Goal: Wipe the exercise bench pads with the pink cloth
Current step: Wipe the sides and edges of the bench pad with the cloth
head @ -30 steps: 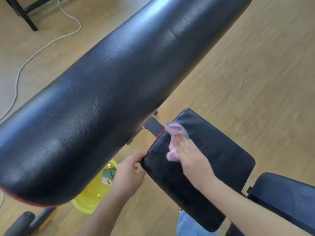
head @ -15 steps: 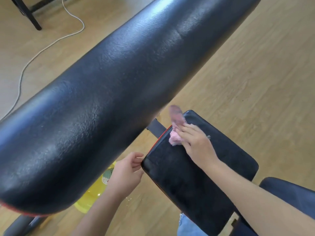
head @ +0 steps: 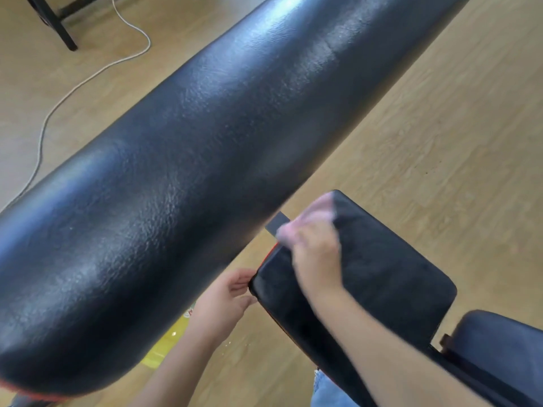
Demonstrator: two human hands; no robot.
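Observation:
The long black backrest pad [head: 205,160] runs diagonally across the view, close to the camera. Below it at lower right lies the smaller black seat pad [head: 390,277]. My right hand [head: 317,259] presses the pink cloth [head: 311,218] onto the far left corner of the seat pad; both are motion-blurred. My left hand [head: 226,298] holds the near left corner of the seat pad, fingers curled against its edge.
A yellow basin [head: 164,348] sits on the wooden floor under the backrest, mostly hidden. A white cable [head: 88,80] snakes over the floor at upper left near a black stand leg [head: 58,27]. Another dark pad [head: 499,345] lies at the lower right.
My right hand slid the pink cloth from the middle left of the seat pad up toward its far corner. My left hand stayed at the pad's near corner.

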